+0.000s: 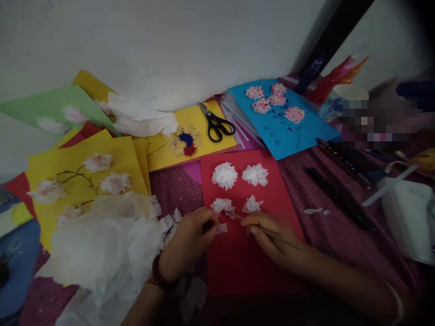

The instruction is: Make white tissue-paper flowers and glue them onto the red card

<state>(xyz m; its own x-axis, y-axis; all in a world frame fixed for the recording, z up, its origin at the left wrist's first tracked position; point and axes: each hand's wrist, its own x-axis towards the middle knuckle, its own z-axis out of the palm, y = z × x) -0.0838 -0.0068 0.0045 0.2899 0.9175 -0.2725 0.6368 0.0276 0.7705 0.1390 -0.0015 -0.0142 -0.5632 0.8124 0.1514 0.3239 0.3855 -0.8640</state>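
Observation:
A red sheet (251, 258) lies in the middle with several white tissue flowers on it. My right hand (272, 237) grips a thin stick (272, 233), whose tip reaches the lower left flower (222, 207). My left hand (193, 240) is at the sheet's left edge, its thumb and fingertips closed together beside a small white tissue piece (222, 228); whatever is between them is hidden. To the right of the stick's tip is the lower right flower (252, 204). White tissue (108, 240) is heaped left of my left hand.
Behind the red sheet are black-handled scissors (217, 127) and a plastic piece with blue and red paint (187, 142). A blue sheet with pink-white flowers (251, 102) is at the back right. Yellow flower sheets (125, 158) lie left; a white container (408, 222) stands right.

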